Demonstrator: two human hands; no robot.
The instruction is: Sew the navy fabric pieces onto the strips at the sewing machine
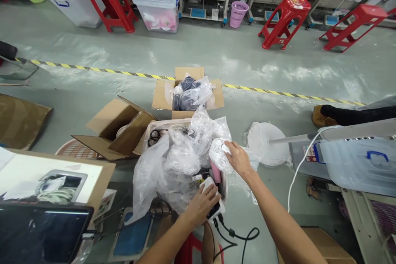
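Observation:
My left hand rests over a white device with a dark front, its fingers curled across the top. Black cables hang from the device's lower end. My right hand is closed on the edge of a white bundle that looks like coiled cable in clear plastic. Both hands are at the right side of an open box heaped with clear plastic bags. A pink cylinder lies between the hands. Black scissors show at the box's far left corner.
Two open cardboard boxes stand beyond: one holding dark wrapped items, one tilted left. A monitor is at lower left. A plastic-wrapped round stand base and pole are right. Red stools and machine frames line the back.

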